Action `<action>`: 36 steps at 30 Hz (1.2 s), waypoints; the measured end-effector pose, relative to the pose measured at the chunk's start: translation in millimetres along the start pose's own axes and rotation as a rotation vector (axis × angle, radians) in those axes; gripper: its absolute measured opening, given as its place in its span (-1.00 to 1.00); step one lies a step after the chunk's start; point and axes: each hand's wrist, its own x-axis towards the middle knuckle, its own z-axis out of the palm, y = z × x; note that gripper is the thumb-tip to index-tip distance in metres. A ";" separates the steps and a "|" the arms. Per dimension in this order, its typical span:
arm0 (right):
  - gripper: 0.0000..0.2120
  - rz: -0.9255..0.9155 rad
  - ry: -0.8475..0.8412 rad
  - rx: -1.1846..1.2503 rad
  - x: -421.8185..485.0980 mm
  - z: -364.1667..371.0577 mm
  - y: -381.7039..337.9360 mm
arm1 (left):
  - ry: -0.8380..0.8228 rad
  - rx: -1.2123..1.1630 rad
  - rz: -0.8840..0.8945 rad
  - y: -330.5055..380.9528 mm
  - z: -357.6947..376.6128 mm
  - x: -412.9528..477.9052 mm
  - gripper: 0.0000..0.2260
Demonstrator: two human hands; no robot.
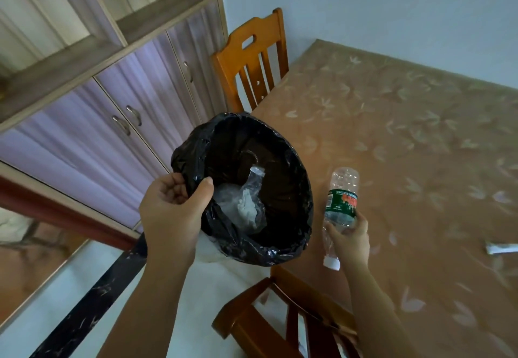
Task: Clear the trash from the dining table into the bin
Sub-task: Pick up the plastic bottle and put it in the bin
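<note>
My left hand [173, 209] grips the near rim of a bin [297, 161] lined with a black bag, held up beside the table's left edge. Clear plastic wrapping [244, 203] lies inside the bin. My right hand [350, 237] holds an empty clear plastic bottle [340, 203] with a green and red label just right of the bin. Its white cap points toward me, its base away. The dining table [406, 147] has a brown leaf-patterned cover. A small white scrap [501, 247] lies on it at the right edge of view.
An orange wooden chair [252, 60] stands at the table's far left corner. Another wooden chair [283, 321] sits below the bin, near me. A cabinet [112, 105] with purple doors and metal handles fills the left. White floor shows under the bin.
</note>
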 end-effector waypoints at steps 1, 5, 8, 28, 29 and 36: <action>-0.32 -0.001 -0.012 0.015 -1.7 -1.3 1.8 | -0.005 -0.006 -0.008 0.0 -2.6 0.4 -0.82; -0.33 -0.021 -0.031 0.103 -13.6 -13.5 -1.6 | -0.015 -0.023 -0.035 1.5 -12.4 0.2 -0.85; -0.37 -0.119 -0.029 0.113 -27.6 -28.1 -18.1 | -0.031 -0.057 -0.048 0.9 -20.0 -0.4 -0.79; -0.47 -0.730 -0.648 -0.502 -109.1 -40.2 -146.6 | -0.122 -0.160 0.025 9.2 -45.6 -24.4 -0.82; -0.44 -0.740 -0.663 -0.541 -110.1 -32.4 -149.7 | -0.124 -0.173 0.016 10.5 -47.4 -26.1 -0.84; -0.39 -0.797 -0.668 -0.665 -121.8 4.7 -151.4 | -0.113 -0.229 -0.046 14.9 -58.9 -35.4 -0.84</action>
